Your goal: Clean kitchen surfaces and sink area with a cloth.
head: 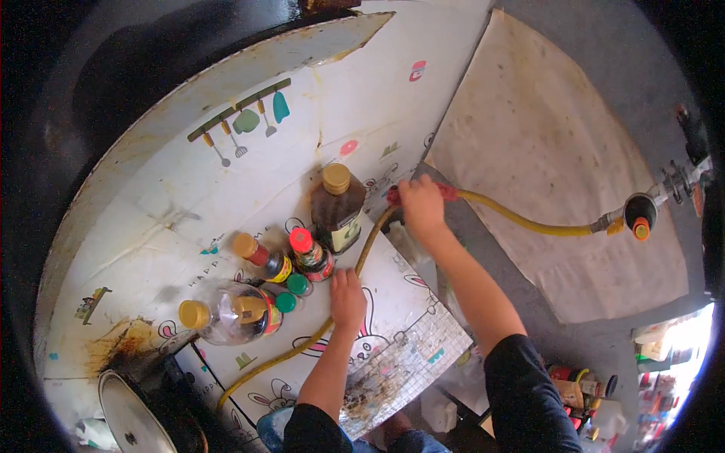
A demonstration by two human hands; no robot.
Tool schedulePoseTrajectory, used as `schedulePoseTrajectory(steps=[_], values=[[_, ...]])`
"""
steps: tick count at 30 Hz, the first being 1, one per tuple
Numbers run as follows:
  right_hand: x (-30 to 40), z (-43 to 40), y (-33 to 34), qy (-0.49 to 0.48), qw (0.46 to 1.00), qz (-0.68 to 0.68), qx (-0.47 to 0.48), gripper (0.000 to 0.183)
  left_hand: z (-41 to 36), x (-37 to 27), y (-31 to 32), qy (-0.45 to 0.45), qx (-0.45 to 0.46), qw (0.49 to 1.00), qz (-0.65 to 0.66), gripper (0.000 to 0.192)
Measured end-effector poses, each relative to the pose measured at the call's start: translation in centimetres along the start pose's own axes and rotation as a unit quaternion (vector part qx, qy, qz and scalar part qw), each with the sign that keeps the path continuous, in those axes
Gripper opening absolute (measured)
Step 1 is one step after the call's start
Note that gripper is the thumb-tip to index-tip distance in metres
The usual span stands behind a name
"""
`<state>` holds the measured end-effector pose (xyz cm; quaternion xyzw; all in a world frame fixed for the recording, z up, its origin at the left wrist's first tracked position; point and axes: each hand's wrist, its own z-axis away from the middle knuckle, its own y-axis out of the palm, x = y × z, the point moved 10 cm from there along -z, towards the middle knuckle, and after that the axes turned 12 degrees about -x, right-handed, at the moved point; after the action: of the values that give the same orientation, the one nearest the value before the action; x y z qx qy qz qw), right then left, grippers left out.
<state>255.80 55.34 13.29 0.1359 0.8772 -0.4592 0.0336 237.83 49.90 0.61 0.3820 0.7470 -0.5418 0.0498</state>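
Observation:
A yellow gas hose (272, 362) curves over the counter (391, 266), which is covered with rabbit-print paper. It passes under my left hand (347, 300), whose fingers are curled over it beside the seasoning bottles. Higher up, my right hand (423, 206) is closed over a red piece (447, 192) around the hose, near the counter's back corner. Whether this red piece is cloth or a fitting is unclear. Beyond it, the hose runs right to a gas regulator valve (640, 218) with an orange knob. My right fingers partly hide the red piece.
Left of my left hand stand a large clear bottle (235, 314), a red-capped bottle (310, 255), an orange-capped bottle (263, 257) and green-capped jars (298, 284). A gold-capped jug (338, 209) stands behind. A pot lid (133, 416) is at lower left. Brown sheeting (544, 141) covers the right side.

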Motion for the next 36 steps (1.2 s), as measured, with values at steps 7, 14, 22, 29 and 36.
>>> schedulePoseTrajectory(steps=[7, 14, 22, 29, 36], values=[[4.2, 5.5, 0.3, 0.050, 0.980, -0.163, -0.105, 0.030, 0.0, -0.9, 0.1, 0.034, -0.009, 0.999, -0.009, 0.018], [7.8, 9.9, 0.2, 0.154, 0.903, -0.400, -0.042, 0.033, 0.0, -0.1, -0.5, 0.014, -0.032, 0.999, 0.021, 0.015], [6.9, 11.4, 0.4, 0.284, 0.756, -0.574, 0.134, 0.045, -0.2, 0.3, -1.3, 0.014, 0.003, 0.998, 0.056, 0.020], [7.2, 9.3, -0.9, 0.219, 0.936, -0.275, -0.020, 0.058, 3.6, 1.0, -3.3, 0.027, 0.058, 0.998, 0.020, 0.039], [10.8, 12.4, -0.4, 0.237, 0.909, -0.342, 0.011, 0.030, 4.2, 1.4, -5.1, 0.025, 0.044, 0.996, 0.072, 0.033]])
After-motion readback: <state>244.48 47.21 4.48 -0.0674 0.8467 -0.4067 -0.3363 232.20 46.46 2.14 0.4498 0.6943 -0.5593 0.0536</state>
